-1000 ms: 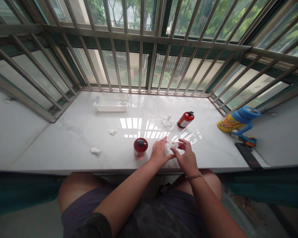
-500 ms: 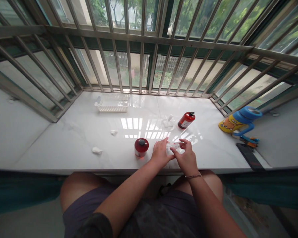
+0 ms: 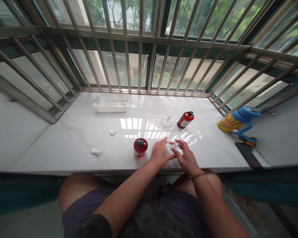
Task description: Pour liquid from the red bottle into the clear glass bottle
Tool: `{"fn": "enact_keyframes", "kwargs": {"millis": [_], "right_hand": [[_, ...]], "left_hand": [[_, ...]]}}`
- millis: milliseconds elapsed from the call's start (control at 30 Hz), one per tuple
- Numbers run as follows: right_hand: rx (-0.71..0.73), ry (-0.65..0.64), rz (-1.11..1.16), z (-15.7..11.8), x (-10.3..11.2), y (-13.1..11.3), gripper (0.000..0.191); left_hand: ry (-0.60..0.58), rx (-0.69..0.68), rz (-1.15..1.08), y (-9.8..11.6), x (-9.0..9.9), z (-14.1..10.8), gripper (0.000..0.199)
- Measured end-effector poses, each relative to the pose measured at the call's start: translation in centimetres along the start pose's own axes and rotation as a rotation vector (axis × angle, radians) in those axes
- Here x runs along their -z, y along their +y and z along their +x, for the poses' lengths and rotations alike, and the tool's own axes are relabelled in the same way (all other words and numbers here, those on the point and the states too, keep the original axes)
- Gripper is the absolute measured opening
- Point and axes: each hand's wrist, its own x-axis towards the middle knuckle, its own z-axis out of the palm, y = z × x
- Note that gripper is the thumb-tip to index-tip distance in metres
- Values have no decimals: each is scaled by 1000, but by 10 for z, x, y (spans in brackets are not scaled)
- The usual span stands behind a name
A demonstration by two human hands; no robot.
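Close to the counter's front edge, my left hand [image 3: 161,152] curves around the side of a small clear, whitish piece [image 3: 167,147]; its exact kind is hard to make out. Facing it, my right hand [image 3: 186,156] pinches a crumpled white wad [image 3: 174,146], like tissue or cotton, between thumb and fingers over that piece. Just left of my left hand stands a red bottle [image 3: 140,147] with a dark cap, upright. Beyond my hands lies a clear, flat piece [image 3: 167,121] with a small upright part. A second red bottle [image 3: 185,120] with a white label is behind my right hand.
Two white crumpled scraps [image 3: 96,151] lie on the left of the white counter [image 3: 72,142]. A white perforated basket [image 3: 111,107] sits at the back. On the right are a blue and yellow flask [image 3: 234,120] and a dark phone-like slab [image 3: 249,155]. Metal bars [image 3: 139,39] enclose the back.
My right hand has shifted slightly, its wrist turning a little to the right; the white wad shows more clearly between its fingers. My left hand stays almost in place.
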Motion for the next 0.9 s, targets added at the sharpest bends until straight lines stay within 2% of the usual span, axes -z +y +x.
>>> {"fn": "enact_keyframes", "kwargs": {"millis": [100, 233, 367, 433, 567, 733, 833, 900], "right_hand": [[-38, 27, 14, 2, -1, 3, 45], [-96, 208, -81, 3, -6, 6, 61], [-53, 286, -153, -2, -9, 7, 72], [-35, 272, -82, -7, -8, 6, 77], [-71, 157, 64, -18, -6, 8, 95], [-114, 271, 72, -21, -6, 14, 91], [-97, 193, 90, -21, -8, 14, 99], [-95, 155, 89, -21, -10, 14, 98]], "left_hand": [[-6, 7, 0, 0, 0, 0, 103], [-14, 9, -10, 2, 2, 0, 103], [-24, -1, -9, 4, 5, -2, 103], [-33, 0, -9, 4, 5, -2, 104], [-34, -3, -11, 3, 4, -2, 104], [-26, -1, -13, 2, 3, -1, 104], [-28, -5, -12, 3, 4, -1, 105], [-27, -5, -9, 3, 4, -1, 104]]}}
